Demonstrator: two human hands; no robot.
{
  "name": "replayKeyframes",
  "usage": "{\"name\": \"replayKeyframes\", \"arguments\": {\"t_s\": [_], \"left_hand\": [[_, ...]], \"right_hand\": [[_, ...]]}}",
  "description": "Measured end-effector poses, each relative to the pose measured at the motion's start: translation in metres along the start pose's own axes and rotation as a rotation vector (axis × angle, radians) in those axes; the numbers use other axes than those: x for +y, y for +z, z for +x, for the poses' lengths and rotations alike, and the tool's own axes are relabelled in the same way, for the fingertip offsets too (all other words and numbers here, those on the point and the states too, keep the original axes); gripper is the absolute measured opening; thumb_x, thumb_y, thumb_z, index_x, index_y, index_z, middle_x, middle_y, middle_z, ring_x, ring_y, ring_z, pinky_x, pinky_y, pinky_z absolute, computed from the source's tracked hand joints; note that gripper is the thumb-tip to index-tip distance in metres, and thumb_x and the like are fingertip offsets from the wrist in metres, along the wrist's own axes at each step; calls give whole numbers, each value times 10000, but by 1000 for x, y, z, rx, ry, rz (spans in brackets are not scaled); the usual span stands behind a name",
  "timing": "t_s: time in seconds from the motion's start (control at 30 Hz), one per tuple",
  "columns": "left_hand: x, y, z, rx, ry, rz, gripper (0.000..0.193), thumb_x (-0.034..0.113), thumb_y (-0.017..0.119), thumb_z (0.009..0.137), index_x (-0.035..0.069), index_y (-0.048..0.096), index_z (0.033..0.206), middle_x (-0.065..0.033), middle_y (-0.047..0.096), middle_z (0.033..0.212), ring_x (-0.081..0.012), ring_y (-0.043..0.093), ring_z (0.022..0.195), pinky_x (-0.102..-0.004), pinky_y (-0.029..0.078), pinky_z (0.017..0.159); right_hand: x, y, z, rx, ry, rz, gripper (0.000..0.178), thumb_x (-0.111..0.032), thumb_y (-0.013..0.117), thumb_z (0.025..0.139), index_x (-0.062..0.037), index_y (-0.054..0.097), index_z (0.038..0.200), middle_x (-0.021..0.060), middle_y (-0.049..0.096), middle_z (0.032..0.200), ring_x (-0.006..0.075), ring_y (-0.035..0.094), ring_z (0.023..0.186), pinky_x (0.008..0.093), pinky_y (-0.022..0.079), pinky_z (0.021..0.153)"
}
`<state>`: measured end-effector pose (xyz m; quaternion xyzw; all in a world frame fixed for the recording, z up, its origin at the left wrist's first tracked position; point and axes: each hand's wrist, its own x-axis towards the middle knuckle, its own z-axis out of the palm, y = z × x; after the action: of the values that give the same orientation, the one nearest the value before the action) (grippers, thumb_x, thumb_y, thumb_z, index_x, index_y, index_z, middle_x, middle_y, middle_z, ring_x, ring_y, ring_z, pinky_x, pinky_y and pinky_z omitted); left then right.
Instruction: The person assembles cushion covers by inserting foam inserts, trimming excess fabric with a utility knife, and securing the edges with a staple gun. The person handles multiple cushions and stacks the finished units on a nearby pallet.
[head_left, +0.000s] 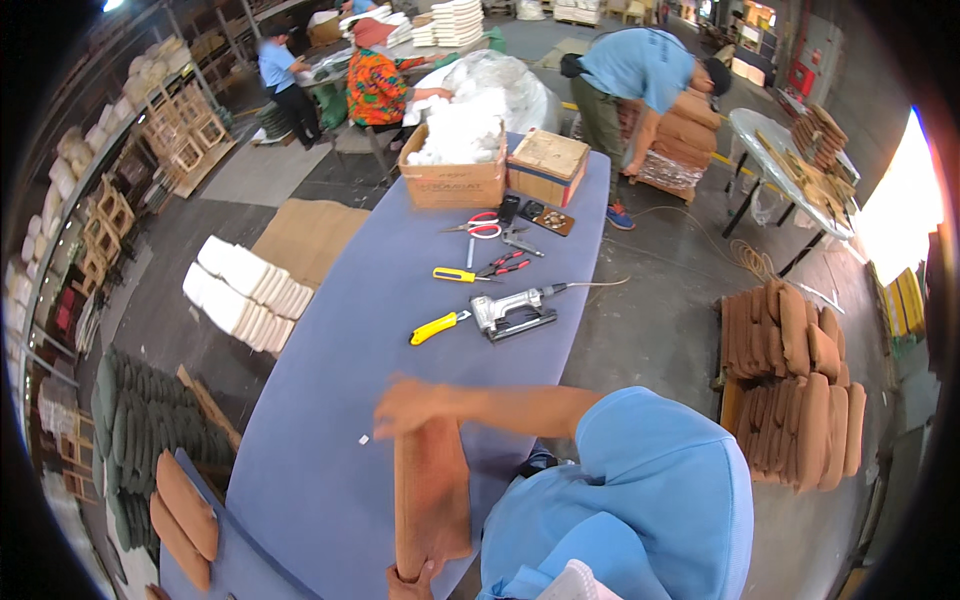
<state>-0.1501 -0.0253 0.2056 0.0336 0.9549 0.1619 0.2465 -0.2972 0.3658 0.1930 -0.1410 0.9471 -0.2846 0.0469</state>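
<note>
1. The blue-covered bench (330,350) spreads beneath both your hands and runs on well beyond your right hand (402,405), on the side away from your left hand (408,581).
2. A cardboard carton (455,186) with white stuffing stands at that end, well apart from your right hand.
3. The brown cushion (435,495) lies between your two hands, close against your body's side of the bench. Its long axis runs from one hand to the other, so each hand has an end: the left the one at the lower edge of view, the right the opposite one. I can't tell whether it lies flat or is tipped up on an edge.
4. The staple gun (512,314) rests beyond your right hand, clear of the cushion.
5. Your right hand is blurred over its end of the cushion, fingers loosely bent; I can't tell whether it grips or only touches.
6. Your left hand is closed on its end, thumb along the face.
7. A yellow-handled tool (434,329) lies between your right hand and the staple gun.
8. A small white scrap (364,440) sits near your right hand, on the side away from your body.
</note>
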Motion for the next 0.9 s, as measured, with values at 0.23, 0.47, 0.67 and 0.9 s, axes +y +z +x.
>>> {"name": "replayKeyframes", "arguments": {"t_s": [0.23, 0.47, 0.67, 0.9], "left_hand": [[9, -11, 48, -108, 251, -234, 924, 569, 872, 710, 21, 579, 1394, -240, 737, 1145, -411, 709, 1094, -458, 569, 902], [73, -31, 75, -190, 377, -246, 912, 548, 794, 824, 12, 471, 1489, -299, 661, 1283, -453, 641, 1199, -483, 525, 992], [123, -16, 97, -144, 297, 59, 837, 536, 691, 930, 4, 405, 1509, -307, 706, 1081, -452, 710, 933, -544, 560, 792], [218, -2, 121, 93, 347, 86, 739, 378, 650, 975, -75, 357, 1480, -277, 655, 1250, -444, 713, 953, -538, 588, 774]], "right_hand": [[66, 61, 0, 604, 310, 639, 428, -443, 554, 1016, -55, 731, 1039, 158, 726, 1072, 377, 655, 1042, 432, 510, 919], [55, 90, 21, 942, 321, 684, 384, -347, 503, 1038, -44, 731, 982, 155, 729, 1048, 380, 643, 1037, 455, 479, 973], [28, 92, 15, 963, 381, 756, 443, -332, 420, 1067, -2, 712, 1019, 134, 701, 1011, 269, 621, 986, 392, 479, 913], [37, 85, 8, 1052, 326, 713, 429, -294, 395, 1045, 5, 702, 1034, 130, 679, 1008, 266, 584, 986, 379, 447, 940]]}}
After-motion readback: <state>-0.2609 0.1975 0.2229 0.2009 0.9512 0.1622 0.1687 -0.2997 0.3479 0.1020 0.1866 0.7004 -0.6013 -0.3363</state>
